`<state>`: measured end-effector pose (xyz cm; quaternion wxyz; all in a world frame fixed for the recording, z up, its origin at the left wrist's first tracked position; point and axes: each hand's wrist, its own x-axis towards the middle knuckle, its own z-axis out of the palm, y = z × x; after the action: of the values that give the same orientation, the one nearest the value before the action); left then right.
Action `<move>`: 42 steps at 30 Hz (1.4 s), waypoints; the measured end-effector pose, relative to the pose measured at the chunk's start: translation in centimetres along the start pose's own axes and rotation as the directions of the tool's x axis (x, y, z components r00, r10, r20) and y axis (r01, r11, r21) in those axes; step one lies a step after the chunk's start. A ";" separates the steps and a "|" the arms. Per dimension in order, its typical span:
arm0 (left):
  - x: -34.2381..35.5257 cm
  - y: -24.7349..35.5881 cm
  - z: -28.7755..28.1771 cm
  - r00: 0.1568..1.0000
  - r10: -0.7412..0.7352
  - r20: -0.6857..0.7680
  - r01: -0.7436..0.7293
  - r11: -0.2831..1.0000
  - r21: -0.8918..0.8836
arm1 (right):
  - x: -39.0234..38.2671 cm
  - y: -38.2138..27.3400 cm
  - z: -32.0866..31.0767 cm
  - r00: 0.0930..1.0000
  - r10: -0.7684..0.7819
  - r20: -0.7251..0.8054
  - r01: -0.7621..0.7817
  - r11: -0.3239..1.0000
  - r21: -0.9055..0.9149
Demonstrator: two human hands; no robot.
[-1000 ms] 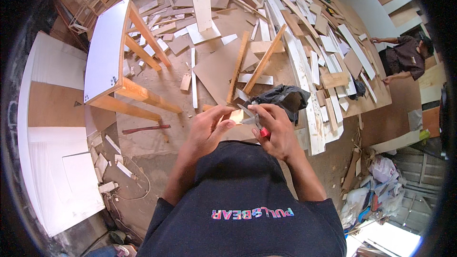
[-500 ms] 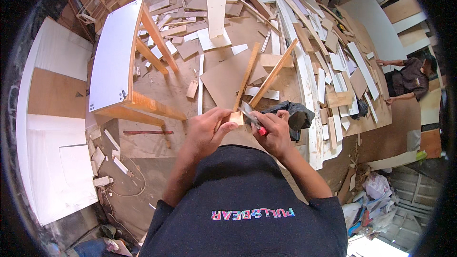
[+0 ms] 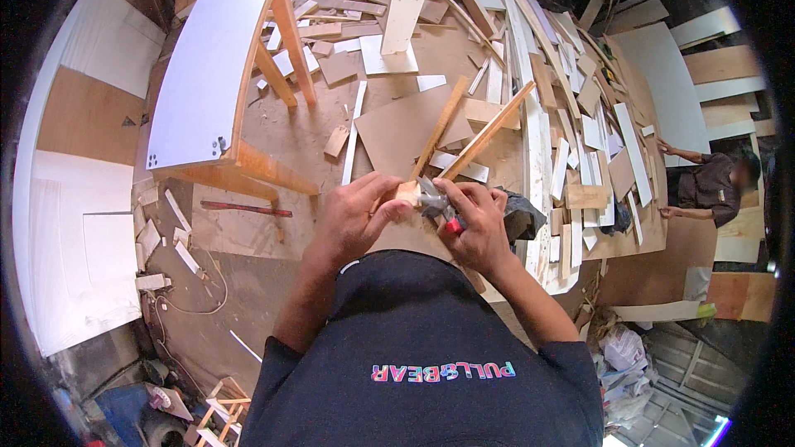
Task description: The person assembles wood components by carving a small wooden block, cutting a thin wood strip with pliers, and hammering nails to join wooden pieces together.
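Note:
My left hand (image 3: pixel 362 209) is closed around a small pale wooden piece (image 3: pixel 408 192), its end showing between thumb and fingers. In my right hand (image 3: pixel 479 219) is a utility knife (image 3: pixel 431 198) with a grey metal blade and a red part (image 3: pixel 454 225) near the palm. The blade lies against or very close to the wood's end. Just beyond my hands, two narrow wooden strips (image 3: pixel 441 124) (image 3: pixel 494 126) spread outward; whether either joins the held piece is hidden.
A white-topped table with wooden legs (image 3: pixel 217 58) lies tipped at left. A white upright board (image 3: pixel 411 4) stands ahead. Scrap boards (image 3: pixel 585 128) pile up on the right, beside a black plastic bag (image 3: pixel 523 217). Another person (image 3: pixel 708 186) is at far right.
The view has shifted slightly, so the surroundings sit elsewhere in the picture. Both hands keep their grips, and the knife blade has moved a little against the wooden end.

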<state>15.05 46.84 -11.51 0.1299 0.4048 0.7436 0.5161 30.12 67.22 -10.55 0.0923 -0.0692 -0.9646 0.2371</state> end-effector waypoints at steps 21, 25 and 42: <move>0.5 3.0 -0.8 0.996 0.008 -0.093 -0.008 1.000 0.003 | 1.7 -0.9 -0.3 0.961 -0.060 -0.270 0.082 0.994 0.071; 0.3 3.4 -1.0 0.997 0.024 -0.068 -0.025 1.000 -0.005 | 1.7 -1.2 -0.6 0.956 -0.075 -0.285 0.093 0.994 0.051; 0.1 1.2 0.5 0.959 0.011 -0.283 -0.011 1.000 0.002 | 0.6 2.9 2.3 0.964 -0.035 -0.264 0.066 0.992 0.111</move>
<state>15.83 47.41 -10.65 0.0191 0.3310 0.7523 0.5693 29.33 68.89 -13.82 0.2288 -0.0697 -0.9296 0.2805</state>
